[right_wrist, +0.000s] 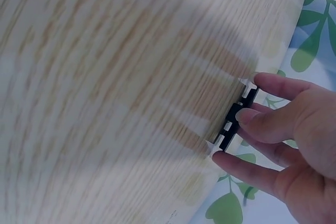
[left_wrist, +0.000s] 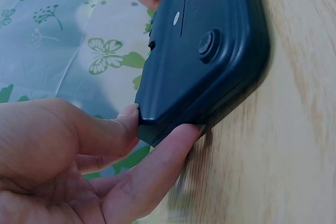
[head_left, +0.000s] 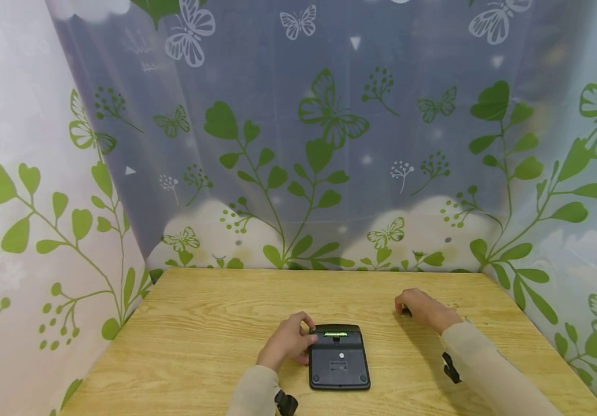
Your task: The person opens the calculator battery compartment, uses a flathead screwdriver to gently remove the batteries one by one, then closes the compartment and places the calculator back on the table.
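A black calculator (head_left: 338,370) lies face down on the wooden table, its battery slot uncovered and a green battery (head_left: 335,334) inside. At its upper left corner my left hand (head_left: 289,341) pinches the edge; the left wrist view has the thumb and a finger on the casing (left_wrist: 178,72). Farther right and back, my right hand (head_left: 423,309) holds a small black battery cover (right_wrist: 234,115). In the right wrist view the thumb presses on the cover's middle while fingertips touch both ends. The cover is close over the table surface.
The wooden table (head_left: 215,323) reaches back to a patterned curtain (head_left: 288,190) with leaves and butterflies. Similar cloth hangs at both sides. A black strap device (head_left: 286,403) sits on the left wrist, another (head_left: 451,368) on the right.
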Available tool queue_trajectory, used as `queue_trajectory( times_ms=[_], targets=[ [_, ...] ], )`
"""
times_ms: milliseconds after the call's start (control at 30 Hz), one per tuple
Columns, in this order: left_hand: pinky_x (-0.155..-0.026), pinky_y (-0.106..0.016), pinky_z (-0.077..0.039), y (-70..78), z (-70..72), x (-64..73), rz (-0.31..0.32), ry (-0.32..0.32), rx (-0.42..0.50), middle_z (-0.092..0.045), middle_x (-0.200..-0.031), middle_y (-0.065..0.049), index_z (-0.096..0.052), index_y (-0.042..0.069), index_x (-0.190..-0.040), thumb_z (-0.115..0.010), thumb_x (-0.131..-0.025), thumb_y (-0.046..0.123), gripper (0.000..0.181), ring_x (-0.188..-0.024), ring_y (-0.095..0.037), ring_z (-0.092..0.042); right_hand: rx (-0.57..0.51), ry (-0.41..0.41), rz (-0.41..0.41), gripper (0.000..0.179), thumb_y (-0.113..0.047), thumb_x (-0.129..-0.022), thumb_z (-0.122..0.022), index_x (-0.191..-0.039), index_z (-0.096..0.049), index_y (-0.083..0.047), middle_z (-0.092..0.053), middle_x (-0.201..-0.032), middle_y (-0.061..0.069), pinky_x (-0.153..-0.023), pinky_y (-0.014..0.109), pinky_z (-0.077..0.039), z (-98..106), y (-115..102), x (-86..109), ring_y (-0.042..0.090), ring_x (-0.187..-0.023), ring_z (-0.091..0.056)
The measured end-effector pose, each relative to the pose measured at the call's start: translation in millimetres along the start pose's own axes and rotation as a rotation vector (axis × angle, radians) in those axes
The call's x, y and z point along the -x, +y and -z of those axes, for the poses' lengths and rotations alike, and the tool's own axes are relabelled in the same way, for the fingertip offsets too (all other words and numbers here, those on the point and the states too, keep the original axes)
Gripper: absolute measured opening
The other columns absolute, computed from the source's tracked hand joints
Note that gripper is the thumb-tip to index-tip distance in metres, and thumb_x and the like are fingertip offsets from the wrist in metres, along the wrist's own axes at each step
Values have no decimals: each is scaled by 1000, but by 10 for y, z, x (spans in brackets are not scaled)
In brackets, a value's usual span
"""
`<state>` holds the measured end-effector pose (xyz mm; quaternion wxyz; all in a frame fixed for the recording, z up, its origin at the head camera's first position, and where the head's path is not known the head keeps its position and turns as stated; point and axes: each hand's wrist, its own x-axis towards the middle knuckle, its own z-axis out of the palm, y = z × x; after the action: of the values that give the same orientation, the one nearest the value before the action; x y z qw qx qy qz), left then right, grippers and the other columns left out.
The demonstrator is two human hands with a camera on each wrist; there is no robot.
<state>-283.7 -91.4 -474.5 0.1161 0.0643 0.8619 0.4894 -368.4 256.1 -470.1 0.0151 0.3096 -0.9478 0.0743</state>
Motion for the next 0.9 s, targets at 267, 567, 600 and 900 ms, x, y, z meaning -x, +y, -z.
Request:
queue_trajectory(
  times_ms=[267, 567, 600, 900],
  targets=[
    [-52, -33, -62, -7, -2, 2, 3, 1, -1, -67, -90, -12, -58, 4, -113, -68, -99, 6, 17, -60, -22, -69, -10, -45, 1, 25, 14, -90, -67, -101, -76, -6, -73, -99, 10, -80, 41, -64, 32, -14, 2, 29, -92, -70],
    [-52, -33, -63, -15, -5, -15, 6, -5, 1, -66, -91, -11, -58, 5, -114, -68, -99, 5, 18, -61, -21, -69, -12, -91, -47, 29, 14, -90, -69, -112, -73, -5, -70, -109, 14, -87, 47, -62, 119, -62, 25, 36, -101, -68],
    [-52, -34, -63, -15, -4, -16, 6, -5, 1, -66, -91, -11, -59, 5, -114, -68, -99, 5, 18, -61, -21, -69, -11, -99, -57, 31, 14, -90, -68, -113, -72, -5, -70, -111, 15, -88, 48, -62, 135, -70, 29, 37, -103, -68],
    [-51, -33, -62, -8, 1, -16, -4, -6, 1, -64, -89, -11, -59, 4, -114, -68, -98, 4, 18, -59, -21, -68, 11, -146, -100, 24, 3, -86, -79, -108, -72, -4, -72, -111, 15, -85, 48, -61, 288, -76, 89, 37, -103, -68]
  ],
)
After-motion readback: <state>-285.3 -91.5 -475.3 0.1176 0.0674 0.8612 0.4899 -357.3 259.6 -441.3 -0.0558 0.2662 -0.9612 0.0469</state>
